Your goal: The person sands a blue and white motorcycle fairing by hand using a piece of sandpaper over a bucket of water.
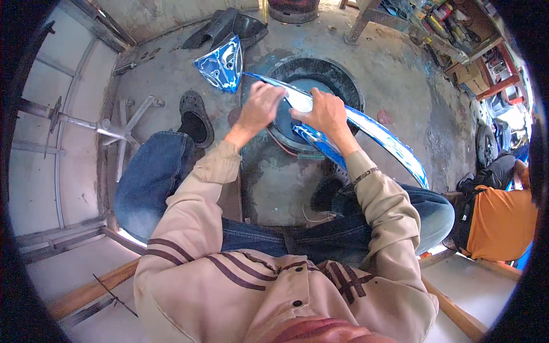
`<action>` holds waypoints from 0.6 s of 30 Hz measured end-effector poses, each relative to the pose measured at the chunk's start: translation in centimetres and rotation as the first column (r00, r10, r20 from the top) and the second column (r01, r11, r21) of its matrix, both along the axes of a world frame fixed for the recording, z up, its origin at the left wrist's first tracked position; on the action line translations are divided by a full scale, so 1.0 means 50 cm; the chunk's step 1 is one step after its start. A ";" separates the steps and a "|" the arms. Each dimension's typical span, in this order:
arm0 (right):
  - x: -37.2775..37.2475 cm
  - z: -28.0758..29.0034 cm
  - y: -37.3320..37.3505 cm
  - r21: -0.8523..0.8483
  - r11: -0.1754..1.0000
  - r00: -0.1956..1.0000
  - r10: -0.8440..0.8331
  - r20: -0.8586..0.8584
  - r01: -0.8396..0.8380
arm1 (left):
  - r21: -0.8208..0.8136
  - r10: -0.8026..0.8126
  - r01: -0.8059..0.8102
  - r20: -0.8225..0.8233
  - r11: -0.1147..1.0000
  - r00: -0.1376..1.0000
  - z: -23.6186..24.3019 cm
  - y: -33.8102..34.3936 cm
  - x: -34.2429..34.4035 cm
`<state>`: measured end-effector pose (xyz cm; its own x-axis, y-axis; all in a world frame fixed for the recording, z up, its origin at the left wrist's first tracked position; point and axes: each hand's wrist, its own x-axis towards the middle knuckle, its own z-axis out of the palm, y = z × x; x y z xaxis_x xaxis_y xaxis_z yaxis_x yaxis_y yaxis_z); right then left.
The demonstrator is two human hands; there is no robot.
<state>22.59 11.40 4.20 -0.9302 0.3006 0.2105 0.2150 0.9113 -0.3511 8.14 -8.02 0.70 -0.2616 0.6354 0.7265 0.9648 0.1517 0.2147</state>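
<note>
A long blue-and-white plastic panel (382, 140) slants over a round black tub (347, 84) of greyish water. My right hand (324, 114) grips it near its narrow upper part, thumb and fingers bent round it. My left hand (258, 111) is closed at the panel's near left edge, a little blurred; what lies inside its fingers is hidden. A second blue-and-white strip (320, 143) hangs below the panel, partly inside the tub. A triangular blue-and-white piece (223, 64) lies on the floor beyond my left hand.
Black plastic parts (243, 31) lie at the back. A metal stand (130, 128) is by the left wall. A wooden bench (394, 34) with cluttered items stands back right. A co-worker in orange (503, 220) sits at the right, near a tyre (486, 140).
</note>
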 end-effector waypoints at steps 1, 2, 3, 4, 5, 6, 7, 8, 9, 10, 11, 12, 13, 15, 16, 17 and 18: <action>0.000 0.000 -0.005 -0.001 1.000 1.000 0.003 -0.001 -0.003 | -0.039 -0.015 0.013 -0.038 0.999 0.999 0.002 -0.007 -0.017; -0.002 -0.002 -0.010 -0.001 1.000 1.000 0.003 -0.009 -0.003 | -0.036 0.110 -0.110 -0.016 0.993 0.994 0.006 -0.012 -0.035; -0.002 -0.002 -0.013 -0.002 1.000 1.000 0.003 -0.017 -0.003 | 0.032 0.195 -0.197 0.064 0.980 0.979 0.009 -0.015 -0.052; 0.000 -0.003 -0.016 0.000 1.000 1.000 0.005 -0.018 -0.005 | 0.062 0.185 -0.190 0.071 0.980 0.980 0.001 -0.012 -0.043; -0.002 -0.003 -0.013 0.008 1.000 0.999 0.008 -0.037 -0.008 | 0.094 0.173 -0.179 0.071 0.979 0.982 -0.004 -0.003 -0.032; 0.005 -0.009 -0.008 0.012 1.000 0.999 0.005 -0.041 -0.005 | 0.078 0.024 -0.030 0.071 0.997 0.997 -0.002 0.006 -0.002; 0.010 -0.013 0.002 0.012 1.000 0.999 -0.002 -0.035 0.002 | 0.063 -0.125 0.121 0.073 0.991 0.989 0.002 0.013 0.020; 0.005 -0.008 0.001 -0.008 1.000 0.999 0.000 -0.034 0.000 | 0.019 -0.081 0.080 0.036 0.997 0.996 -0.002 0.007 0.012; 0.003 -0.004 -0.001 -0.027 1.000 0.999 0.001 -0.032 -0.002 | 0.014 -0.073 0.073 0.035 0.997 0.997 -0.004 0.001 -0.001; 0.005 -0.004 -0.007 -0.026 1.000 1.000 0.008 -0.020 -0.009 | 0.026 0.127 -0.131 0.115 0.991 0.985 -0.004 -0.005 -0.018; 0.002 -0.001 -0.011 -0.025 1.000 1.000 0.011 -0.024 -0.011 | 0.027 0.315 -0.326 0.194 0.945 0.929 -0.004 -0.003 -0.034; -0.002 0.002 -0.017 -0.008 1.000 1.000 0.007 -0.016 -0.008 | 0.097 0.319 -0.333 0.138 0.938 0.938 -0.007 0.001 -0.040; -0.006 0.005 -0.022 0.009 1.000 1.000 0.004 -0.008 -0.004 | 0.099 0.322 -0.336 0.134 0.937 0.937 -0.015 -0.004 -0.033; 0.002 0.000 -0.006 0.009 1.000 1.000 -0.010 -0.004 0.010 | 0.069 -0.016 0.012 0.059 0.998 0.998 -0.016 0.010 0.019; 0.009 -0.005 -0.003 -0.002 1.000 1.000 -0.013 -0.005 0.013 | 0.038 -0.014 0.012 0.050 0.999 0.999 -0.010 0.014 0.018; 0.006 -0.002 -0.008 -0.004 1.000 1.000 -0.007 -0.009 0.007 | 0.035 -0.007 0.006 0.045 0.999 0.999 -0.005 0.005 -0.001; 0.004 0.001 -0.013 -0.015 1.000 1.000 -0.009 -0.013 0.008 | 0.033 0.144 -0.150 0.131 0.988 0.981 0.001 -0.003 -0.023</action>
<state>22.77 10.74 4.26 -0.9248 0.3117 0.2184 0.2180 0.9042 -0.3673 6.99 -8.19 0.77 -0.4424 0.5523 0.7066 0.8968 0.2779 0.3443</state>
